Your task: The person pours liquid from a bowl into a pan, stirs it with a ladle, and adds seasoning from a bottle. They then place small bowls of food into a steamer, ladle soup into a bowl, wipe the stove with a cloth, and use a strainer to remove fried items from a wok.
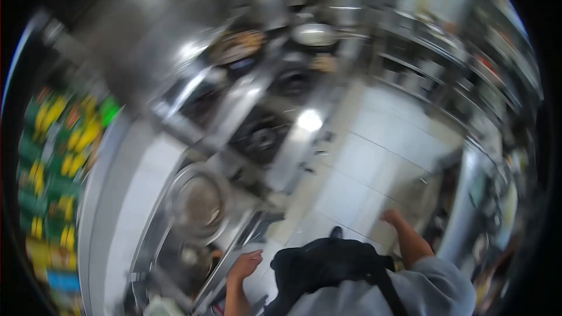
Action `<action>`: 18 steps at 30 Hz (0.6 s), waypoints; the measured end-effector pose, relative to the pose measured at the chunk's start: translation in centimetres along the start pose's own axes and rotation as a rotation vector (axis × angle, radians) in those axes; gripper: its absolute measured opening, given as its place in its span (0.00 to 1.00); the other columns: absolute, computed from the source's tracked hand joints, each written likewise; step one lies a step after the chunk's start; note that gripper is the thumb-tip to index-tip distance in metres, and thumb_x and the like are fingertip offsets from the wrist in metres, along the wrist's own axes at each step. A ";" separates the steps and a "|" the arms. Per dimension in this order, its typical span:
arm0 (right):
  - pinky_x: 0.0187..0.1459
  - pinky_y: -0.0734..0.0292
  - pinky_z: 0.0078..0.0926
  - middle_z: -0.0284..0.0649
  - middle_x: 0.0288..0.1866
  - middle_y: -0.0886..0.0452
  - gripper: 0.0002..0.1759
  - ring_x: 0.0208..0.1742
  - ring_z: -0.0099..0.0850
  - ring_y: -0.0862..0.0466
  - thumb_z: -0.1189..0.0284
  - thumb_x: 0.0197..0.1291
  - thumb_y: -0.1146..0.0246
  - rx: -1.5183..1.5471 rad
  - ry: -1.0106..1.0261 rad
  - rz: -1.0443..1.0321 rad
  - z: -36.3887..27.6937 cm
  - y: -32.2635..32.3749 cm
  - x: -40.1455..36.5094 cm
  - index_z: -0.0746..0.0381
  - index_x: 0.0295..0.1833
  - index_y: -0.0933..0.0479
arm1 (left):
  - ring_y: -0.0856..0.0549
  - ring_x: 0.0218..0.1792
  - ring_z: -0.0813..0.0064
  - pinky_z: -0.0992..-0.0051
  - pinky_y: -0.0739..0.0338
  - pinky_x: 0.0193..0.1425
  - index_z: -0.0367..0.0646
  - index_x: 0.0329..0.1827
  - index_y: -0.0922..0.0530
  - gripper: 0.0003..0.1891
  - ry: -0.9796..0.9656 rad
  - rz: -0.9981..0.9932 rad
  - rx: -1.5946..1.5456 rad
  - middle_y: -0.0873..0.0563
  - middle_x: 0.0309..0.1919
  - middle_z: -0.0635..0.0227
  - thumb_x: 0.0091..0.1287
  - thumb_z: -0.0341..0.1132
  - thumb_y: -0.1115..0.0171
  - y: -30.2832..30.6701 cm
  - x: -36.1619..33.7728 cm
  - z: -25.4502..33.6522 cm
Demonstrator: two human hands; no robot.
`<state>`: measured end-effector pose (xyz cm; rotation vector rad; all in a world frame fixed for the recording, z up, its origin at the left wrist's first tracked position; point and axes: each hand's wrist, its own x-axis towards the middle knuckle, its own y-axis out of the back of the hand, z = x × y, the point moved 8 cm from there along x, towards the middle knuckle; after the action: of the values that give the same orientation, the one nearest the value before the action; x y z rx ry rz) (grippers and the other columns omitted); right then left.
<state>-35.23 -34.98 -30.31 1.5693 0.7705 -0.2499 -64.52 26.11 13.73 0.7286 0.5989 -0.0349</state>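
Note:
My left hand (247,263) hangs beside the front edge of the metal sink counter (228,257), holding nothing that I can see, with its fingers partly stretched out. A wide round metal basin (221,222) stands on that counter ahead of the hand. My right hand (390,216) is held out over the tiled floor, away from any object. Its fingers are small and blurred, and no object shows in it.
A stove with a black burner (261,136) stretches ahead, bearing a pan of food (239,47), a white-looking bowl (315,34) and tall metal pots (336,0). Metal shelves (421,52) and a cluttered counter (462,199) line the right. Green and yellow packs (55,158) fill the left.

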 end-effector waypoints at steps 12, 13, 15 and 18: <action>0.41 0.16 0.36 0.39 0.45 0.23 0.27 0.39 0.35 0.19 0.49 0.66 0.35 2.652 -0.591 1.835 11.0 15.4 -38.7 0.57 0.56 0.33 | 0.11 0.37 0.59 0.66 0.19 0.40 0.40 0.56 0.21 0.17 -0.615 -0.475 0.441 0.10 0.44 0.57 0.74 0.42 0.44 -8.8 20.9 25.1; 0.41 0.15 0.35 0.38 0.42 0.22 0.27 0.39 0.35 0.18 0.47 0.65 0.35 2.656 -0.620 2.004 13.3 14.2 -40.6 0.57 0.54 0.33 | 0.11 0.37 0.58 0.66 0.19 0.38 0.40 0.56 0.21 0.16 -0.712 -0.452 0.506 0.11 0.44 0.57 0.74 0.42 0.44 -9.2 22.7 26.8; 0.40 0.14 0.39 0.45 0.48 0.26 0.36 0.41 0.38 0.18 0.46 0.62 0.32 2.621 -0.552 2.361 19.1 11.0 -45.3 0.60 0.59 0.40 | 0.11 0.36 0.58 0.66 0.19 0.36 0.40 0.54 0.21 0.14 -0.958 -0.376 0.616 0.11 0.44 0.58 0.75 0.41 0.45 -9.2 25.5 30.3; 0.45 0.13 0.45 0.46 0.47 0.26 0.34 0.45 0.42 0.18 0.49 0.62 0.29 2.466 -0.816 2.503 25.2 9.0 -51.3 0.61 0.60 0.34 | 0.13 0.34 0.67 0.70 0.20 0.38 0.40 0.58 0.20 0.16 -0.878 -0.449 0.587 0.11 0.39 0.61 0.74 0.38 0.43 -11.8 33.1 33.5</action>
<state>-61.25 -75.10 2.21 -1.1526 1.8598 -0.1937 -22.89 1.66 8.79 1.0290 -0.1259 -0.9318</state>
